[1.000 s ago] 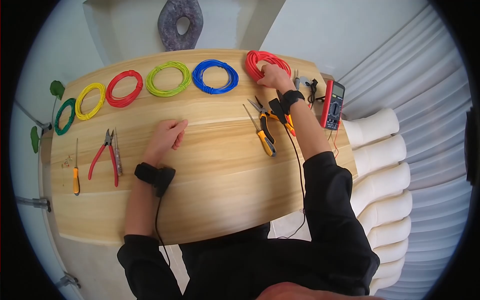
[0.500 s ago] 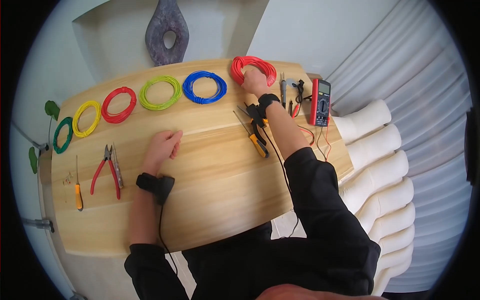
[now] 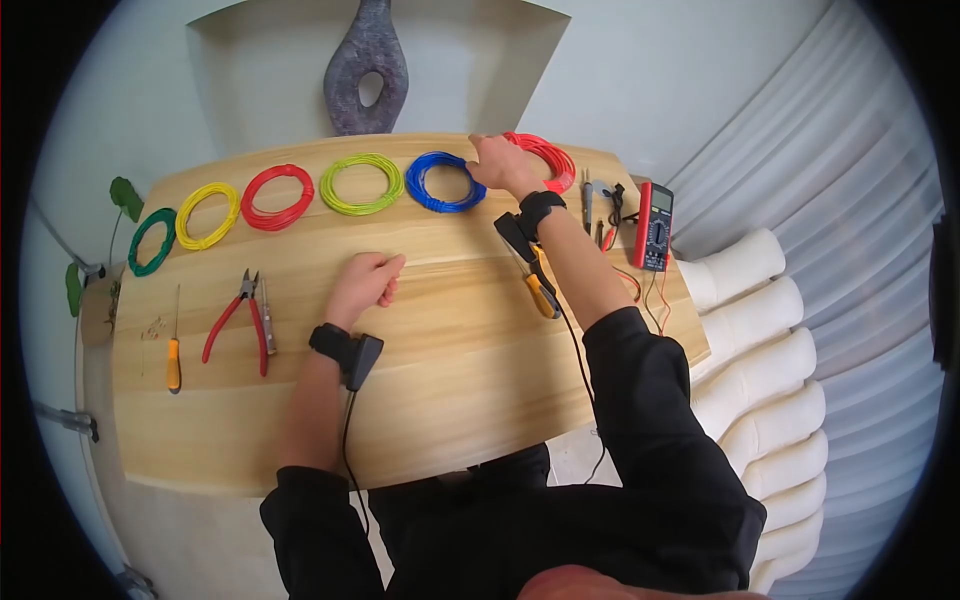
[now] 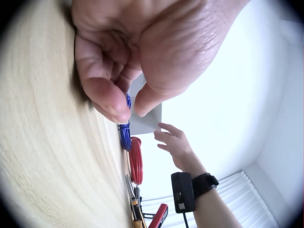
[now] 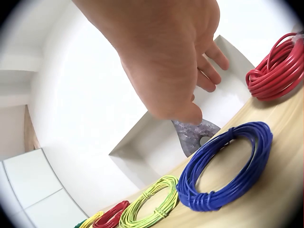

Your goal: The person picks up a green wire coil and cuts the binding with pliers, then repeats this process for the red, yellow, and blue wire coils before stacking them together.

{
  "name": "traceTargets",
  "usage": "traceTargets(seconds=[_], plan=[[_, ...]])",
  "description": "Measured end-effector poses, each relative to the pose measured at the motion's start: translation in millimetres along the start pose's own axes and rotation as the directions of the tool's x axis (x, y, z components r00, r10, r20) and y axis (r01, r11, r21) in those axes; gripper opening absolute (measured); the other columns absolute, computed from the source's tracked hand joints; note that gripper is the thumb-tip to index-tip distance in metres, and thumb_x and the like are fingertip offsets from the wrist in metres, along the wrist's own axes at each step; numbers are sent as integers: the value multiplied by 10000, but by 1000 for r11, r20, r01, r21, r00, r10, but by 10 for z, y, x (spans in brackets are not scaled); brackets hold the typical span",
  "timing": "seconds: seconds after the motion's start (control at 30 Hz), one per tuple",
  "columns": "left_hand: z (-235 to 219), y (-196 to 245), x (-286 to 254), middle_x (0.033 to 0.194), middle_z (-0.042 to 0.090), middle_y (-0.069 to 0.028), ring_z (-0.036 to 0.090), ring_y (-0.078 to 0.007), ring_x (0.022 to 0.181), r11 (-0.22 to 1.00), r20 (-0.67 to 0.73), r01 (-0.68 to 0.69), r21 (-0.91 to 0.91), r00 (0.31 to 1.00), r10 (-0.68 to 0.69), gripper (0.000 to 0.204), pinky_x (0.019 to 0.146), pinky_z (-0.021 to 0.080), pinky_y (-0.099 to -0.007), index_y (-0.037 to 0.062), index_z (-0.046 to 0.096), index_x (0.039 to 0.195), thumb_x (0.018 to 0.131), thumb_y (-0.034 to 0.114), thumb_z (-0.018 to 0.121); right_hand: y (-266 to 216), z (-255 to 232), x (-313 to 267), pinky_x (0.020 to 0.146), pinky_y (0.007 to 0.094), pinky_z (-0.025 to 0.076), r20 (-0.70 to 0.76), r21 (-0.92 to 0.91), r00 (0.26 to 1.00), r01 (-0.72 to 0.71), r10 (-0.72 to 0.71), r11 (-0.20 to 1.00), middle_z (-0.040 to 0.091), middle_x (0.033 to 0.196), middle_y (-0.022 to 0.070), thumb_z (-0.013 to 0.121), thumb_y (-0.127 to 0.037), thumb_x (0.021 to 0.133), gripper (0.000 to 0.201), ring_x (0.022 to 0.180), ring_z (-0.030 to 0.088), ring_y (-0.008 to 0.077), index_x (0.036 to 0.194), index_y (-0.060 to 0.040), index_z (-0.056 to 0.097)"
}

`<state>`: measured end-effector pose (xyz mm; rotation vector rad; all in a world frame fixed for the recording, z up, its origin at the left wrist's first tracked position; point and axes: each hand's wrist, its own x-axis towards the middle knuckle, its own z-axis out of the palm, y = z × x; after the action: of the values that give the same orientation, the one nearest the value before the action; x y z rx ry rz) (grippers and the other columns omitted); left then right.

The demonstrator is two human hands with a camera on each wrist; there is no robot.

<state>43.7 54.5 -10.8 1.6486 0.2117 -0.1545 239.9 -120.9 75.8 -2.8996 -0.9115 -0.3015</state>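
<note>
My right hand [image 3: 505, 168] hovers over the back of the table, between the blue wire coil [image 3: 440, 207] and the thick red wire coil [image 3: 562, 165]. Its fingers are extended and hold nothing; the right wrist view shows the hand [image 5: 175, 71] above the blue coil [image 5: 204, 202], apart from it. The thick red coil [image 5: 278, 78] lies to its right. On the middle of the table rests my left hand [image 3: 365, 285], fingers loosely curled around nothing, as the left wrist view of this hand [image 4: 137, 52] confirms.
Yellow-green [image 3: 362, 210], red [image 3: 275, 225], yellow [image 3: 200, 245] and green [image 3: 150, 271] coils line the back left. Red-handled cutters [image 3: 247, 290] and a screwdriver [image 3: 174, 367] lie at left. Another screwdriver [image 3: 542, 297], a soldering iron [image 3: 588, 205] and a multimeter [image 3: 655, 228] sit at right.
My right hand has left the thick red coil and moved left toward the blue coil, its fingers now extended. The left hand stays on the table. The head view has shifted.
</note>
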Motion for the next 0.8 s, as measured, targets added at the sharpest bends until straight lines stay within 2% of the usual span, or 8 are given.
traceTargets(seconds=[0.07,0.13,0.27,0.43,0.57,0.63,0.73,0.8], plan=[[2,13,-6,558,517,-30,501,-101,441,1000,-4,0,-9,1000,0,351,415,431,-231,31,514,651,856,314,539,-123,45,21,826,416,453,-18,22,999,47,-46,999,599,958,216,561,-229,727,323,940,565,343,967,-14,592],[2,16,-9,560,517,-31,506,-103,444,1000,-6,1,-18,1000,-1,348,419,437,-232,27,517,658,855,313,540,-250,148,57,805,406,457,142,-26,989,56,-51,998,610,960,191,580,-298,709,407,915,576,330,1001,-15,585],[-9,-6,10,570,525,-36,529,-111,459,1000,10,2,-30,1000,-2,351,430,454,-241,10,524,673,854,311,539,-594,227,-91,785,399,464,228,88,973,14,-34,996,616,901,191,582,-307,683,372,887,580,334,906,-9,597],[-14,-16,-6,584,540,-52,552,-126,472,998,11,-21,-57,1000,21,354,445,473,-249,-7,534,687,852,307,535,-659,550,-212,778,418,464,112,-6,994,0,0,1000,597,918,229,565,-243,670,329,889,572,362,882,8,587],[-18,-22,32,601,542,-57,565,-140,500,999,18,-12,-52,1000,13,345,468,482,-251,0,533,719,854,318,531,-755,472,-439,816,400,461,92,-13,993,-78,79,997,590,977,214,546,-165,663,322,938,571,331,942,-11,595],[-5,-26,46,613,536,-51,562,-139,513,998,35,-3,-58,999,6,339,479,479,-246,15,525,733,858,330,526,-819,397,-568,817,397,461,199,-43,976,-86,93,995,596,976,205,545,-165,664,298,939,574,324,909,-14,620],[-26,-53,55,646,543,-64,582,-157,549,999,35,1,-46,999,0,342,508,499,-257,8,524,755,862,333,516,-935,352,-786,820,385,462,180,-69,981,-67,78,995,602,971,196,542,-184,670,289,944,575,317,892,-24,636],[-31,-74,57,680,576,-128,604,-188,551,989,15,-23,-144,1000,25,416,504,521,-279,-58,531,782,848,352,534,-1008,305,-954,813,382,465,175,-57,982,-62,72,996,604,971,193,542,-201,678,296,940,578,312,903,-33,636]])
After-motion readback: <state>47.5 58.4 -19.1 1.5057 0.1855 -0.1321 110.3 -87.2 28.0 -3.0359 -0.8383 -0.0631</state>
